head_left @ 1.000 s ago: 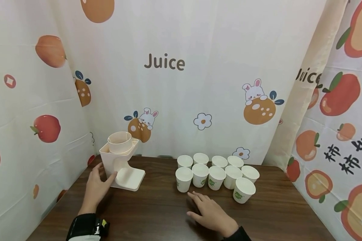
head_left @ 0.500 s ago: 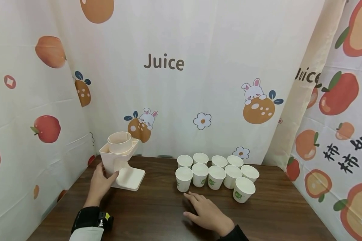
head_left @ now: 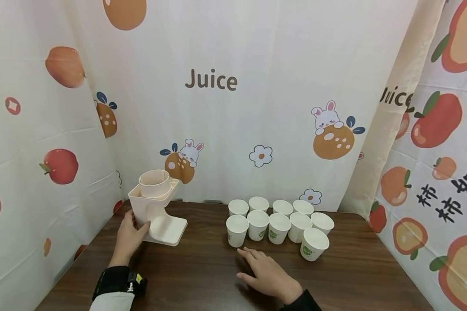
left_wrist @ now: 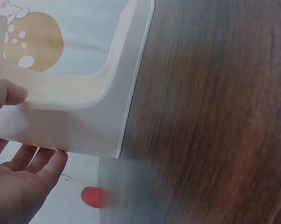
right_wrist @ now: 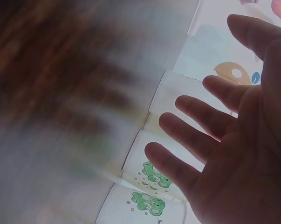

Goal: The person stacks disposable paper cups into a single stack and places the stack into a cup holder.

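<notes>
One cream holder [head_left: 155,210], lower left, sits pinched within my left grip [head_left: 128,239]; cups [head_left: 279,230], lower centre-right, stand just beyond my spread right grip [head_left: 267,272].

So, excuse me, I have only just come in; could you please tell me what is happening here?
A person is working at a brown table. Their left hand grips a cream-coloured stand, which rests on the table with a round piece on top. The right hand holds nothing; its fingers point toward ten white cups grouped together on the table.
</notes>
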Motion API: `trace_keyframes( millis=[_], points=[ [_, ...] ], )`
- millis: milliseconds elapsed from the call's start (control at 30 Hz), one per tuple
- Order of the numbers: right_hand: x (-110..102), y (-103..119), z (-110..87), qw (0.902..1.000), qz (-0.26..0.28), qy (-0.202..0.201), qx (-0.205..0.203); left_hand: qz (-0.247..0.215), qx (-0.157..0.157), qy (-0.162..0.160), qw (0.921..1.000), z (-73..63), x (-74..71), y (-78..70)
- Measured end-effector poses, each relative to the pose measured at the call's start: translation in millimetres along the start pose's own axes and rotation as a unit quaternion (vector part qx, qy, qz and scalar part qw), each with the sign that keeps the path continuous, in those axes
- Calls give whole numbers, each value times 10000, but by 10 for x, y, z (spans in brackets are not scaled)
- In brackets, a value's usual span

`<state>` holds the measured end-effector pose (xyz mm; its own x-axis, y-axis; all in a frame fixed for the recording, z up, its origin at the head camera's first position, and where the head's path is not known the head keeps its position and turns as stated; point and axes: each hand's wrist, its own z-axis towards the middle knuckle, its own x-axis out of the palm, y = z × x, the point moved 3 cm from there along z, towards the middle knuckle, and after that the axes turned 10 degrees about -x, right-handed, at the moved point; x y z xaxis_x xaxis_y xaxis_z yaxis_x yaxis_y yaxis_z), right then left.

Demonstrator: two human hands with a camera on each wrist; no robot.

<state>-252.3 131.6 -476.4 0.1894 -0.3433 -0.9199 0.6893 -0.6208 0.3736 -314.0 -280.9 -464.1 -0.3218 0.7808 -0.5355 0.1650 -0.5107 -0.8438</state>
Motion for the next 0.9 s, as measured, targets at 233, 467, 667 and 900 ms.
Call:
trace_keyframes(
  millis=[233, 467, 667, 900],
  points=[
    [-13, 3, -20, 10000, -2, -42, 42, -32, 84, 14, 10000, 1, 4, 17],
    [-38, -19, -48, 9999, 35, -71, 74, 89, 184, 32, 9998, -38, 9, 18],
    [-45, -55, -63, 10000, -3, -78, 23, 166, 322, 119, 9993, -99, 16, 22],
    [-64, -87, -93, 9998, 75, -80, 150, 258, 385, 236, 9986, -157, 29, -6]
  ],
)
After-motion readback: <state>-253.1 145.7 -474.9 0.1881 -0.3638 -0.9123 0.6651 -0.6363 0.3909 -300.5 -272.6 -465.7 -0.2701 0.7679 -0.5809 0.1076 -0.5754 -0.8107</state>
